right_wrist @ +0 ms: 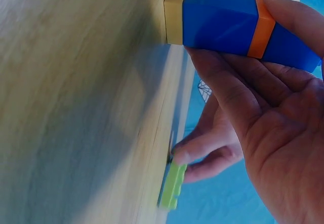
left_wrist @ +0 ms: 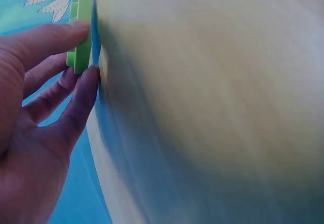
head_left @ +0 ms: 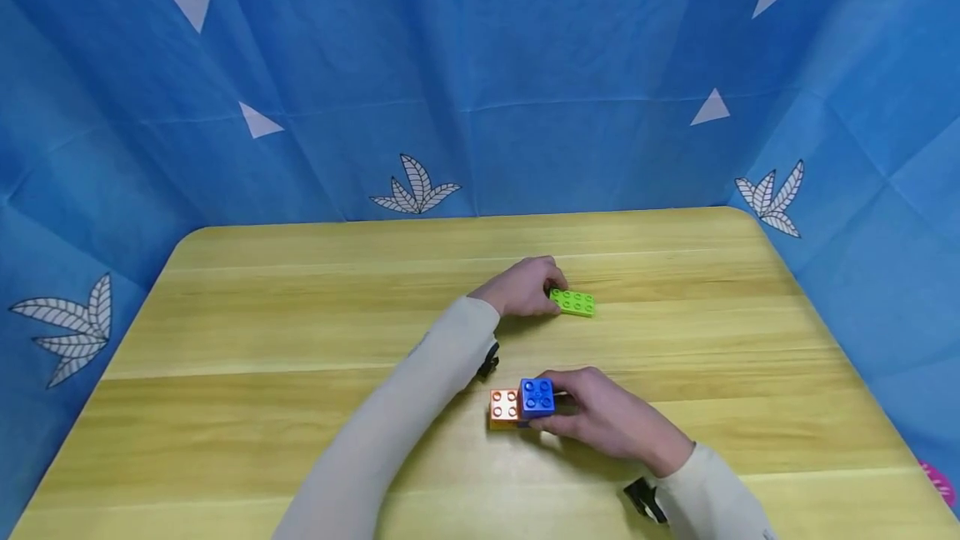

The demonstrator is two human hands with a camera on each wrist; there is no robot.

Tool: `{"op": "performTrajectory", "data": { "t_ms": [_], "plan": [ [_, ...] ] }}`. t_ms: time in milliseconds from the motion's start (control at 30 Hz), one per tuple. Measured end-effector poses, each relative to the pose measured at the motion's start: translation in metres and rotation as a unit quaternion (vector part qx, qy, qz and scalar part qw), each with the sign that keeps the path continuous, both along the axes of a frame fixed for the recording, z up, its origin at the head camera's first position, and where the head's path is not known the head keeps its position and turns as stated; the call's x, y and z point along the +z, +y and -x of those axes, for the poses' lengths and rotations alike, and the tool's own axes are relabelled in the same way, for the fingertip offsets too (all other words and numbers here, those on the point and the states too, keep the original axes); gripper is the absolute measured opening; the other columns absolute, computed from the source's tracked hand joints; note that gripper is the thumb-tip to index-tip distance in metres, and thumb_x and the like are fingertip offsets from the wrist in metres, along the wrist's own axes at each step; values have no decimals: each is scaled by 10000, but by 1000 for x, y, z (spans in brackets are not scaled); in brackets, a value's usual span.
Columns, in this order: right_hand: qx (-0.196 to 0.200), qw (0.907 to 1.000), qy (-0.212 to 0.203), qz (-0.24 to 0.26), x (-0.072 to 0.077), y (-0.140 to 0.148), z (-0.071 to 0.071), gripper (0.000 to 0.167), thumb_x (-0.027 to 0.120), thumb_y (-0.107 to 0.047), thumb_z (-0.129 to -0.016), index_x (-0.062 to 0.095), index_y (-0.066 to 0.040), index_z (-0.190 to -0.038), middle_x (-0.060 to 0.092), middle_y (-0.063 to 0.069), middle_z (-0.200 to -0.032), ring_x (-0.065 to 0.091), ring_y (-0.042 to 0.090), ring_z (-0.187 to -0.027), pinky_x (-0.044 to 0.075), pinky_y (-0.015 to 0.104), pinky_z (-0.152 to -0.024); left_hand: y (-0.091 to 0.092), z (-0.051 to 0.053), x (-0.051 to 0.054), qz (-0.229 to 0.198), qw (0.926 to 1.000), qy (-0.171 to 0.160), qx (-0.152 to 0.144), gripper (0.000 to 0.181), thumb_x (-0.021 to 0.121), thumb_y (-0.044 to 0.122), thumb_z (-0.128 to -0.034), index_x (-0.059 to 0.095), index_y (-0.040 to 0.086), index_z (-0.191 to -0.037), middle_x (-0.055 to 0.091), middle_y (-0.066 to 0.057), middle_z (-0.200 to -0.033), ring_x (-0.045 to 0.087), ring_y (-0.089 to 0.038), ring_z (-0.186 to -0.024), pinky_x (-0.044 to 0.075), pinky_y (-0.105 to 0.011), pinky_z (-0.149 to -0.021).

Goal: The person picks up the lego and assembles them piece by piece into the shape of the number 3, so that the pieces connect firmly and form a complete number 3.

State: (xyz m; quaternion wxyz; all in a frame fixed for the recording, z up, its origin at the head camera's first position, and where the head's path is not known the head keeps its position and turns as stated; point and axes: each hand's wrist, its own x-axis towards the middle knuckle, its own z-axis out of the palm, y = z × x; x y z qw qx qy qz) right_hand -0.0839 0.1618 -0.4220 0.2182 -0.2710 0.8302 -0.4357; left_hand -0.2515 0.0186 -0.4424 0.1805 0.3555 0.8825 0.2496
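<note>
"Blue, orange and tan pieces make up that stack (right_wrist: pixel 238 21); which hand has it?"

"The right hand (head_left: pixel 603 415), thumb (right_wrist: pixel 298 13) across from the fingers (right_wrist: pixel 230 82), gripping its side. From the bottom upward: tan piece (right_wrist: pixel 174 13), lower blue brick (right_wrist: pixel 212 16), orange plate (head_left: pixel 504 408), top blue brick (head_left: pixel 537 397)."

"And the left?"

"The left hand (head_left: pixel 525 286) pinches one end of the green plate (head_left: pixel 574 302), farther out over the table (head_left: pixel 262 340). Whether that plate touches down, I can't tell."

"What could go wrong?"

"That pinch takes only one end, so I'd expect the plate to swivel or slip if its free end catches something. And the orange plate sticks out leftward past the top blue brick; pressing on that overhang might tip the stack or pop a joint, should the right hand loosen."

"Anything else?"

"The left sleeve (head_left: pixel 405 415) passes near the stack. Drawn back carelessly, it could knock the bricks over or shift them off the tan piece."
</note>
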Motion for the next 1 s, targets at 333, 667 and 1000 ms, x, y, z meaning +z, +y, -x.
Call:
{"op": "performTrajectory", "data": {
  "t_ms": [333,667,1000],
  "plan": [
    [40,10000,27,78,-3,-4,0,260,717,-274,-913,666,-120,-1116,675,-120,-1022,645,82,-980,520,292,-873,-39,-15,-5,-960,9897,-687,806,353,769,118,-861,667,35,-1189,610,-16,-1077,589,-116,-924,488,-217,-817],
    [-30,10000,46,46,-2,-1,-2,255,708,-286,-920,667,-132,-1118,669,-128,-1026,642,92,-993,517,299,-876,-65,-21,-5,-1127,9834,-907,1097,340,766,89,-860,672,50,-1184,600,7,-1046,589,-133,-944,489,-254,-856],
    [-41,9998,174,-6,-2,-1,-1,271,712,-296,-914,669,-130,-1124,672,-126,-1029,642,101,-994,519,307,-877,-86,-30,-5,-1348,9767,-960,1368,347,768,86,-853,684,35,-1185,609,-18,-1022,574,-156,-909,496,-274,-815]
  ]
}}
